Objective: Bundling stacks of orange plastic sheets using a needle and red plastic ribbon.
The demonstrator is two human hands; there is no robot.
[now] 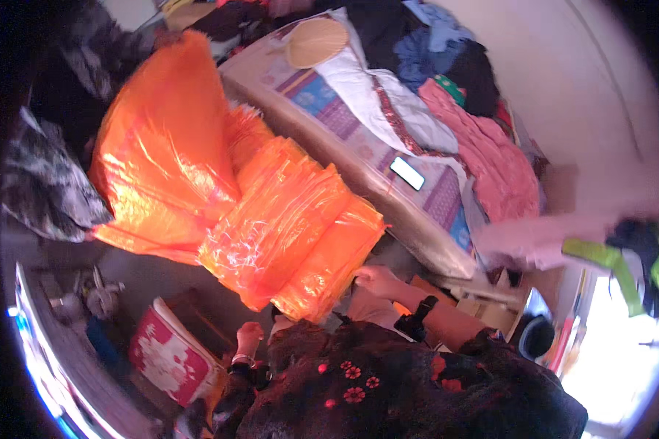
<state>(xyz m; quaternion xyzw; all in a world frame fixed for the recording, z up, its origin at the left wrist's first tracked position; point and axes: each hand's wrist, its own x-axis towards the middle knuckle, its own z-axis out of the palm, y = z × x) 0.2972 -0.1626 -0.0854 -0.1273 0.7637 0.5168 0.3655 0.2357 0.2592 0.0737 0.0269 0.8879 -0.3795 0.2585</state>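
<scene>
A stack of folded orange woven plastic sacks lies in front of me, its near end close to my lap. My right hand is at the stack's right edge, its fingers closed on that edge. Lower left of the stack, my left hand is curled closed, apart from the sacks, and nothing shows in it. Beyond the stack to the left, a large loose orange sheet bulges upward and partly overlaps it. The undersides of the sacks are hidden.
A bed runs behind the stack, bearing a lit phone, a round woven fan and a pink cloth. Dark patterned cloth is at the left. A red-and-white patterned seat stands lower left.
</scene>
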